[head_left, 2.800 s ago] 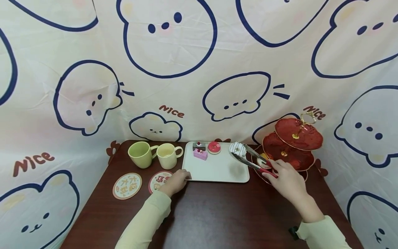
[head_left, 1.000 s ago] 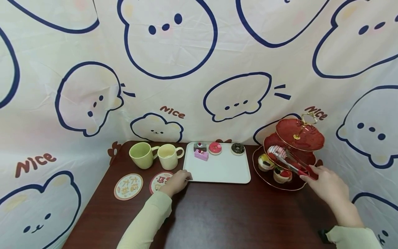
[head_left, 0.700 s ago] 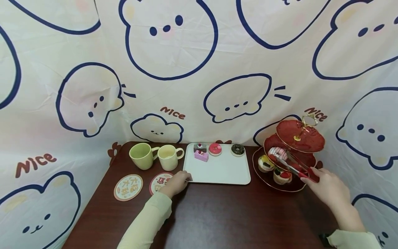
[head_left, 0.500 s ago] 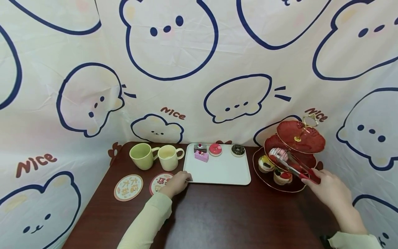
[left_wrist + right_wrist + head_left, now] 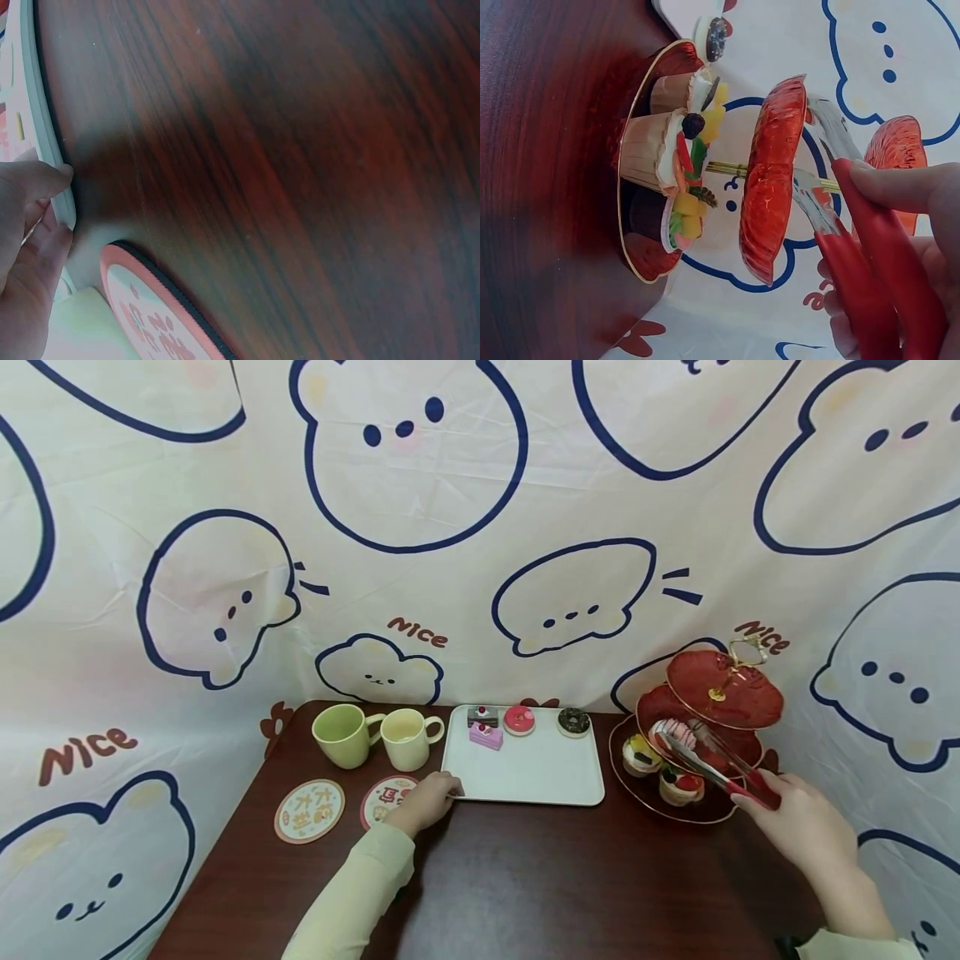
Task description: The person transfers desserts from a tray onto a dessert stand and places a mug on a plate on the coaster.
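Note:
At the front left corner of the white tray (image 5: 536, 777), my left hand (image 5: 424, 802) pinches the rim between thumb and fingers. My right hand (image 5: 806, 818) grips the red-handled tongs (image 5: 738, 781), whose metal arms stand apart. The tong tips reach over the middle tier of a red tiered stand (image 5: 723, 689), beside a striped, pale pinkish doughnut (image 5: 678, 732) lying there. In the right wrist view the middle plate (image 5: 769, 187) hides that doughnut, and the tongs' arms pass above the plate's edge. On the tray are a pink doughnut (image 5: 519, 720), a dark doughnut (image 5: 573, 722) and two small cake slices (image 5: 486, 736).
Several cupcakes (image 5: 656, 150) stand on the lowest tier of the stand. Left of the tray are a green mug (image 5: 341, 735) and a cream mug (image 5: 405, 739). Two round coasters (image 5: 309, 812) lie before them, one partly behind my left hand. A patterned cloth hangs behind the table (image 5: 570, 877).
The tongs carried the striped doughnut from above the tray's right end to the stand's middle tier. Their arms have since spread slightly and my right hand drew back. The left hand stayed put.

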Demonstrator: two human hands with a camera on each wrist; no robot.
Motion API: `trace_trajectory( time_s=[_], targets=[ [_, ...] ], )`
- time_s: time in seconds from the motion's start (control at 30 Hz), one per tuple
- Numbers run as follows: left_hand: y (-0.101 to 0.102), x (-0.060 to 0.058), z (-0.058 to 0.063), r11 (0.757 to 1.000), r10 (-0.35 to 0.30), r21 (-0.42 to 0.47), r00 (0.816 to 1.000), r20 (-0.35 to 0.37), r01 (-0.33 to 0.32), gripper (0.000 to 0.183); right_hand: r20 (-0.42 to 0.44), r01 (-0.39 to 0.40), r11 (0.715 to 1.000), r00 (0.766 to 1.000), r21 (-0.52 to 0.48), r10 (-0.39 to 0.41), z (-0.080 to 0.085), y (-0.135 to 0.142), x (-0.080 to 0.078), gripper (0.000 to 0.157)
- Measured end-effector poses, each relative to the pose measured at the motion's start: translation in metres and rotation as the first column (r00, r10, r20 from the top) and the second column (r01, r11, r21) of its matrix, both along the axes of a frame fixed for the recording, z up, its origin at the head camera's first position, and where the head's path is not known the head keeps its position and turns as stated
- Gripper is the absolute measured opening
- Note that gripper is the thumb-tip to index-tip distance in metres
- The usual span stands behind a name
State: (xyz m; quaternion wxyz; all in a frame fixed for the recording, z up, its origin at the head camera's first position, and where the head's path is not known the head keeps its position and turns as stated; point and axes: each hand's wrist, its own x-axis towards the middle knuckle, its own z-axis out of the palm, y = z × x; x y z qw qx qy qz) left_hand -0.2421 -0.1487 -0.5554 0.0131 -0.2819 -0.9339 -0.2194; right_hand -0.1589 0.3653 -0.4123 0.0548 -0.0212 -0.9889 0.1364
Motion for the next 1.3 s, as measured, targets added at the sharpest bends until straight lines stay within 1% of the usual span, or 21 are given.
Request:
trace_trajectory(
  time_s=[0.1, 0.23, 0.43, 0.57, 0.7, 0.87, 1.0, 1.13, 1.3],
  targets=[
    [0.000, 0.000, 0.000, 1.000, 0.005, 0.001, 1.000, 0.011, -0.005, 0.017, -0.002, 0.012, 1.000, 1.000, 0.005, -0.012, 0.001, 0.000, 0.003, 0.082],
    [0.001, 0.000, 0.001, 1.000, 0.025, -0.006, 0.999, 0.034, -0.025, 0.018, -0.028, 0.016, 1.000, 0.999, 0.012, -0.016, 0.002, -0.003, 0.006, 0.082],
    [0.002, 0.000, 0.000, 1.000, 0.025, -0.005, 0.999, 0.035, -0.025, 0.019, -0.081, -0.018, 1.000, 0.997, 0.017, 0.020, 0.004, -0.010, 0.010, 0.078],
    [0.002, 0.000, 0.000, 1.000, 0.017, -0.001, 0.999, 0.033, -0.017, 0.018, -0.065, -0.036, 0.999, 0.997, 0.025, 0.038, 0.005, -0.017, 0.011, 0.079],
    [0.002, -0.001, -0.001, 1.000, 0.019, -0.002, 0.999, 0.030, -0.019, 0.017, -0.018, -0.035, 0.999, 0.999, 0.026, 0.036, 0.007, -0.027, 0.009, 0.085],
    [0.002, -0.002, -0.001, 1.000, 0.020, -0.012, 0.999, 0.037, -0.020, 0.017, -0.020, -0.061, 0.998, 0.998, -0.011, 0.060, 0.004, -0.042, 0.004, 0.087],
    [0.001, -0.002, -0.002, 1.000, 0.006, -0.012, 0.999, 0.032, -0.005, 0.018, -0.058, -0.092, 0.995, 0.994, -0.041, 0.089, -0.001, -0.055, -0.002, 0.087],
    [0.000, -0.003, -0.003, 1.000, 0.012, -0.009, 1.000, 0.026, -0.011, 0.018, -0.063, -0.125, 0.989, 0.991, -0.073, 0.121, -0.005, -0.070, -0.012, 0.085],
    [0.000, -0.005, -0.004, 1.000, 0.015, -0.004, 0.999, 0.036, -0.015, 0.019, -0.068, -0.146, 0.980, 0.988, -0.136, 0.138, -0.009, -0.086, -0.028, 0.080]
  ],
)
